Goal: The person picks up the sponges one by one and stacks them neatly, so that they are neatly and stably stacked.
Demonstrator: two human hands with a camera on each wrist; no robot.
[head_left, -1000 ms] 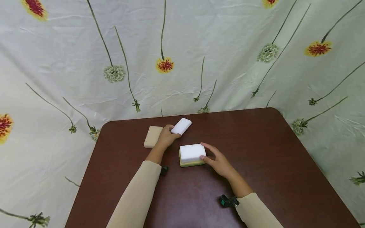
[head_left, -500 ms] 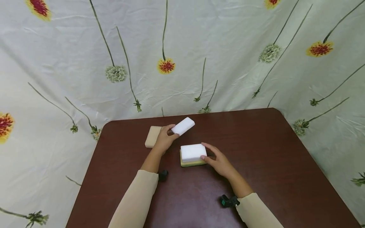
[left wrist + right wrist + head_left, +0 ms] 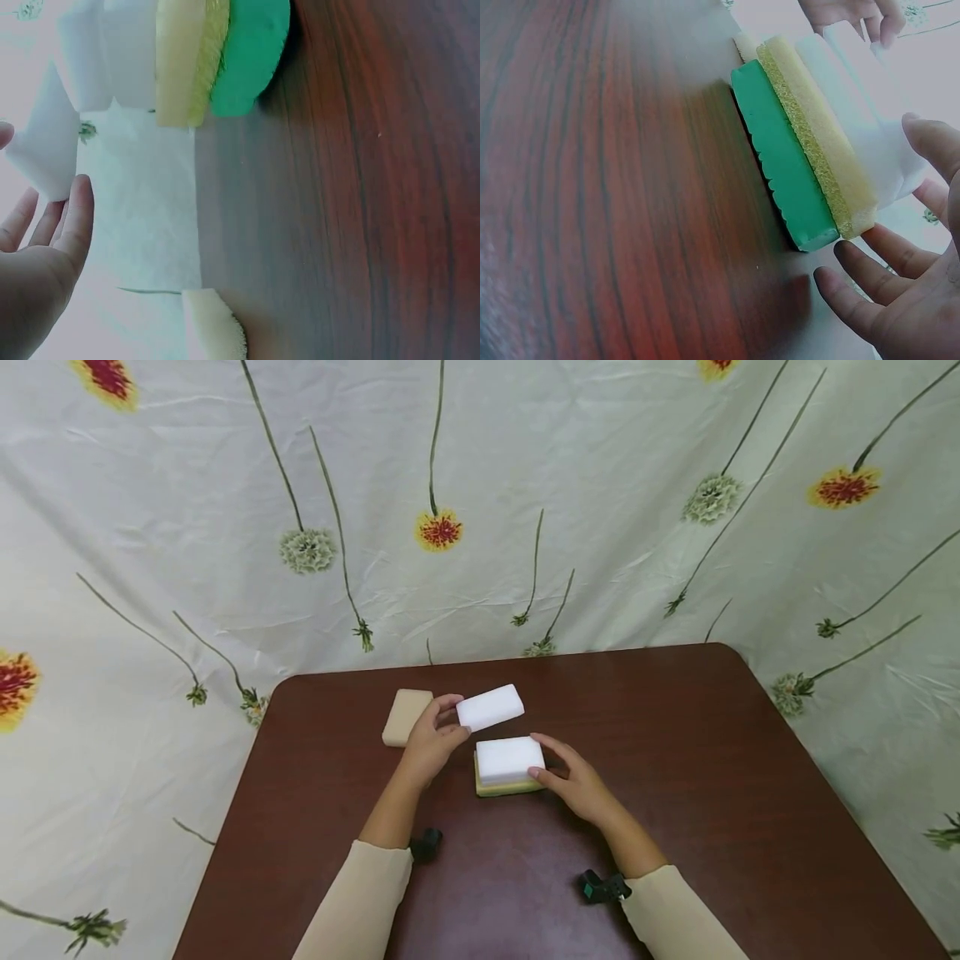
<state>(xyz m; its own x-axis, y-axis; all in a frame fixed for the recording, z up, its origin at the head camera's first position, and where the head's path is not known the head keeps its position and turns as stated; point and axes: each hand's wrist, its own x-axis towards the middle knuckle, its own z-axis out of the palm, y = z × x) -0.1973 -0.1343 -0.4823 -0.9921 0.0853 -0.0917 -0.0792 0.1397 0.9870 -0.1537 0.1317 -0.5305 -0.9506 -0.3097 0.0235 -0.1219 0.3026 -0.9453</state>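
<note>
My left hand pinches a white sponge block by its left end, holding it just behind and above a stack of sponges. White sponge tops that stack, over a yellow sponge. At the bottom lies a green sponge with a scalloped edge, flat on the table. My right hand grips the right end of the white top, thumb in front and fingertips behind. In the right wrist view its lower fingers extend beside the yellow and green layers.
A beige sponge lies on the table behind and left of my left hand. The brown wooden table has rounded far corners. Flower-printed cloth hangs right behind its far edge. Both wrists carry black cameras.
My left hand has brought the white sponge block rightward and nearer the stack, turning it to lie more crosswise. The beige sponge shows more fully. My right hand stays at the stack.
</note>
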